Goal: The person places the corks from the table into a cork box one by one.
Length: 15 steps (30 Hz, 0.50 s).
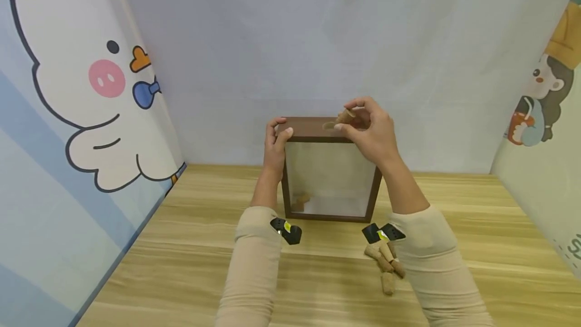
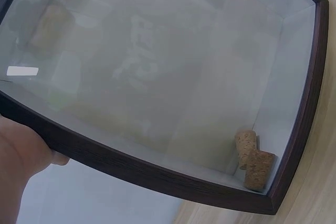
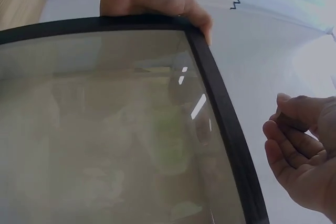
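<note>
Box [image 1: 313,140] at centre: behind it hangs a pale cloth backdrop [image 1: 295,39], left of it rises a wall [image 1: 68,29] printed with a cartoon duck, beneath it spreads a wood-grain table [image 1: 218,191], and right of it is a wall [image 1: 544,191] bearing a cartoon figure. Dark-framed and glass-fronted, the box stands upright on the table. A person's beige sleeves [image 1: 436,256] reach toward it from the front, a black device [image 1: 290,232] with a yellow patch at each cuff. Above the box's top right, the right hand [image 1: 374,132] is closed in a pinch of thumb and fingers. At its top left corner, the left hand [image 1: 276,145] grips the frame, thumb laid on top. A loose pile of corks [image 1: 385,265] lies on the table at the box's front right. Two corks [image 2: 260,171] sit inside its lower left corner, overlapping in the left-wrist view. Between the right hand's thumb and fingers, a single cork [image 1: 346,115] is held just above the box's top.
</note>
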Available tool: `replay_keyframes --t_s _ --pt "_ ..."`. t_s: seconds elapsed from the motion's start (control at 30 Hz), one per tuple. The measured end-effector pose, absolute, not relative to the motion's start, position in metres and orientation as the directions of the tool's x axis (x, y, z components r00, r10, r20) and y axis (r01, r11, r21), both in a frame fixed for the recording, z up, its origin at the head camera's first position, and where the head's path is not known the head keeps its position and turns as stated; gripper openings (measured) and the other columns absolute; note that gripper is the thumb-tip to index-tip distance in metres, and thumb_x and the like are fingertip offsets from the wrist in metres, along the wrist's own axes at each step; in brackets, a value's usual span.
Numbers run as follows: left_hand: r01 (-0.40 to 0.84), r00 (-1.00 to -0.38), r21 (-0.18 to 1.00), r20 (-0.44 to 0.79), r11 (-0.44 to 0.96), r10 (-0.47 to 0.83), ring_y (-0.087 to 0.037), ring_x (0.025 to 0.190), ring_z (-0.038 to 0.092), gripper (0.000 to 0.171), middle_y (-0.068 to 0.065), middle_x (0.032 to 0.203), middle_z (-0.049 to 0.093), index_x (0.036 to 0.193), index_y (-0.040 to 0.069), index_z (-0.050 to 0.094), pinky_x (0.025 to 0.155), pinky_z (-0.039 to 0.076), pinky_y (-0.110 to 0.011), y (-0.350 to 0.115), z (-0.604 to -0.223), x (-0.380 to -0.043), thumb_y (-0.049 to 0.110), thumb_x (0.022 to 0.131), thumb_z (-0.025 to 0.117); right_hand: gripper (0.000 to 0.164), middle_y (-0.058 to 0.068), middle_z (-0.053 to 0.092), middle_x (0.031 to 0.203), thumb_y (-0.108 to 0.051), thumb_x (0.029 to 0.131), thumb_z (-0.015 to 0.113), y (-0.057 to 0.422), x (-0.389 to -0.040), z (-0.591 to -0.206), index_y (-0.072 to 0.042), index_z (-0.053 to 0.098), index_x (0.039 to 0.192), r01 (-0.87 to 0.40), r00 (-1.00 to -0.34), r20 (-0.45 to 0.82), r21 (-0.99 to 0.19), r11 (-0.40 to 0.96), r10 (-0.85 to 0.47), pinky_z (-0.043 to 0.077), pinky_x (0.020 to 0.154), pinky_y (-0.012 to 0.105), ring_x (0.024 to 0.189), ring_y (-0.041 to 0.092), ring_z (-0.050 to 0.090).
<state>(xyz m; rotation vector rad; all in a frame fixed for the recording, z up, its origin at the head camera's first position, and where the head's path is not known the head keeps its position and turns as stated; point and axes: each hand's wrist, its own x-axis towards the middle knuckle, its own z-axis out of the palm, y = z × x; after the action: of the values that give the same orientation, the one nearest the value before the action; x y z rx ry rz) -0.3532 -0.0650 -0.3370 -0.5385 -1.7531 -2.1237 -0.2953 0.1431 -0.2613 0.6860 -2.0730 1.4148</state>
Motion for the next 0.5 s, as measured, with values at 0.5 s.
replay_keyframes --t_s 0.5 --pt "0.476 -0.876 0.86 0.482 -0.183 -0.014 -0.02 0.107 0.04 0.043 -0.012 0.134 0.032 0.125 -0.001 0.034 0.095 0.025 -0.037 -0.068 -0.333 -0.347 0.016 0.087 0.046 0.042 0.017 0.062 0.098 -0.022 0.077 0.077 0.13 -0.323 -0.253 -0.004 0.053 0.107 -0.357 -0.923 0.38 -0.778 0.516 -0.065 0.045 0.072 0.042 0.088 0.03 0.057"
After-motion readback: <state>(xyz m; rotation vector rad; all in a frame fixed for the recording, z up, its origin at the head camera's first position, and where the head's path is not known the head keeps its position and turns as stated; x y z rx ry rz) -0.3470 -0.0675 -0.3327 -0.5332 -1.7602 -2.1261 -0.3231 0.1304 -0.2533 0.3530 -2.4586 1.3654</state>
